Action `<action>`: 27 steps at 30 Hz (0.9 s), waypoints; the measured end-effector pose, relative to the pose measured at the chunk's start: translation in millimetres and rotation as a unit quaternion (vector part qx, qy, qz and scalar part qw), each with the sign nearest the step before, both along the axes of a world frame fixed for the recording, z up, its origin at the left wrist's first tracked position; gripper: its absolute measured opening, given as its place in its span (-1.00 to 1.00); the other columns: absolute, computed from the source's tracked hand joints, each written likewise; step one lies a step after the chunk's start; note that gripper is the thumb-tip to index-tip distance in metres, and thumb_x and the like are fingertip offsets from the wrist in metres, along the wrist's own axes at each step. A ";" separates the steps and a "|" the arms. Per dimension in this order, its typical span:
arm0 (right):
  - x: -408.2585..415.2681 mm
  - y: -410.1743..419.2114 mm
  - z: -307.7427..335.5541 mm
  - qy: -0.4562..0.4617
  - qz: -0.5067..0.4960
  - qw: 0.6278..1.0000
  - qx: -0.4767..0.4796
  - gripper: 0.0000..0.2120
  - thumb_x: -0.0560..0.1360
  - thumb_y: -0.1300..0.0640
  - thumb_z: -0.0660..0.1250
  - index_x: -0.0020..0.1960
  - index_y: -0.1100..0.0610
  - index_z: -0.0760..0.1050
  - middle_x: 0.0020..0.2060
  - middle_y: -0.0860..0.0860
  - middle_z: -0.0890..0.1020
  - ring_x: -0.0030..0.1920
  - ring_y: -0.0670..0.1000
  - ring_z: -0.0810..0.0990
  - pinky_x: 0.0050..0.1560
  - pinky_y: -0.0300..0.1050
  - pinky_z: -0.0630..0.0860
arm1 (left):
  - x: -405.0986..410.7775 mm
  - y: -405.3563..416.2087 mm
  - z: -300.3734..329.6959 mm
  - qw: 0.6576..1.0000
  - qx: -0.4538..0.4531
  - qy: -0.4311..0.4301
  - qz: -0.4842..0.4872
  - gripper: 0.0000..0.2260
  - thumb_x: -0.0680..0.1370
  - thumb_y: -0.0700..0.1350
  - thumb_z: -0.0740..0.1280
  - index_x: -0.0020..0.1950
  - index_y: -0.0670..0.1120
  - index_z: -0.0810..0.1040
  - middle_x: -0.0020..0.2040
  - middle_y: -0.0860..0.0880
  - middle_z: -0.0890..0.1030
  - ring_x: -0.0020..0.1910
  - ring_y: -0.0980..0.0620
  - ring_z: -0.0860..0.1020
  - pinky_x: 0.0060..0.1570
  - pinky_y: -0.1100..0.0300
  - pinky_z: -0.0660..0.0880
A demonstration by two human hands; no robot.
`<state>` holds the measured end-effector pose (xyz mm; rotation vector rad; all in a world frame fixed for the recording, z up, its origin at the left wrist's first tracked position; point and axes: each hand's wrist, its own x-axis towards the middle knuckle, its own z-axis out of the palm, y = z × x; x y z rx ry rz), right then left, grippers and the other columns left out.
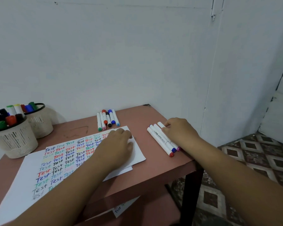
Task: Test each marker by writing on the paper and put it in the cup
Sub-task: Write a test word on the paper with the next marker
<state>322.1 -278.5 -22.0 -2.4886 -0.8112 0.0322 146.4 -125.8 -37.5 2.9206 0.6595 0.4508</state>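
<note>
Left hand (119,145) flat on smooth paper (39,162), right hand (178,131) pinching cylindrical white marker (161,124)

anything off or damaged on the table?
Minor: the table's far corner looks chipped, dark marks stain the tabletop by the cups, and a written sheet lies on the lower shelf. Nothing spilled.

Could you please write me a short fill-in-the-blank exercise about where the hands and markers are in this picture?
1. The left hand rests on the ____.
2. The word written again and again on the paper is ____.
3. The right hand touches the markers lying near the table's ____ edge.
4. The two baskets holding markers stand at the table's ____ side.

Missing words: paper; Test; right; left
</note>
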 end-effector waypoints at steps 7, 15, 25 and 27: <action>-0.1 2.4 -3.2 -0.003 0.000 1.000 -0.014 -0.70 0.58 -0.01 0.22 0.15 0.07 0.65 0.06 0.00 0.68 0.03 0.08 0.67 0.05 0.05 0.64 | 25.7 -22.1 0.3 0.998 -0.032 -0.006 -0.050 -0.60 0.64 0.22 0.15 0.41 0.10 0.43 0.38 0.08 0.47 0.31 0.08 0.41 0.29 0.05 0.43; 1.3 0.9 -8.7 -0.024 0.010 1.000 -0.009 -0.71 0.61 -0.01 0.21 0.12 0.06 0.66 0.05 0.01 0.68 0.01 0.07 0.65 0.04 0.04 0.64 | 34.6 -28.9 -3.8 0.998 -0.013 -0.005 -0.059 -0.55 0.62 0.26 0.16 0.45 0.10 0.40 0.36 0.07 0.49 0.30 0.07 0.42 0.29 0.03 0.43; -31.4 8.9 -5.7 -0.198 0.153 0.968 -0.009 -0.77 0.64 -0.07 0.22 0.02 0.00 0.60 0.01 -0.08 0.55 0.16 0.05 0.46 -0.12 -0.19 0.40 | -7.4 19.4 0.7 0.999 0.003 0.014 0.046 -0.49 0.60 0.34 0.09 0.46 0.12 0.41 0.47 0.06 0.41 0.41 0.02 0.36 0.38 0.00 0.36; -47.5 14.5 -5.5 -0.196 0.224 0.954 -0.044 -0.72 0.66 -0.07 0.22 0.19 0.02 0.62 0.14 -0.05 0.59 0.26 0.07 0.45 0.15 -0.13 0.46 | -24.1 35.0 0.8 0.993 0.024 0.027 0.108 -0.44 0.58 0.40 0.05 0.46 0.14 0.39 0.47 0.07 0.40 0.40 0.00 0.39 0.36 -0.08 0.39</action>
